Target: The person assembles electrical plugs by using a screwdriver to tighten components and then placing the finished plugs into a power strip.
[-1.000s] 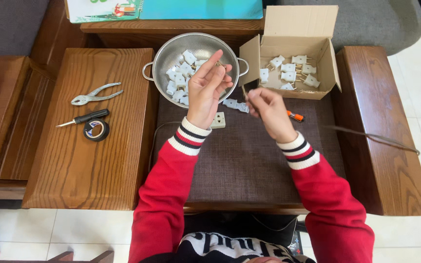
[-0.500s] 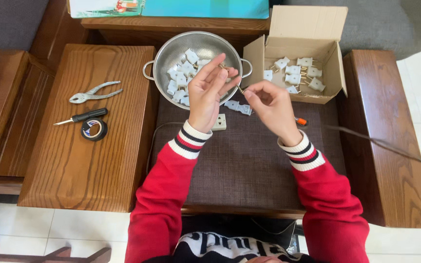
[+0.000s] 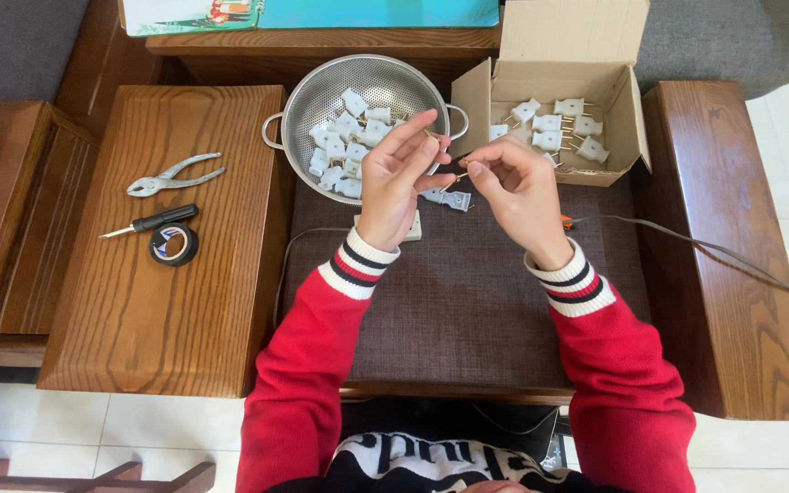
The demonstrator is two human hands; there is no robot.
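Both hands had barely shifted. Left hand and right hand pinched a thin brass pin, lying roughly horizontal at frame centre, below colander and cardboard box.

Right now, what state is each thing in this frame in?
left hand: raised, fingers pinching a small brass pin
right hand: raised, fingers pinching a thin brass piece
colander: upright, holding white plug parts
cardboard box: open, flaps up, plug parts inside
pliers: lying flat, untouched
screwdriver: lying flat
tape roll: lying flat
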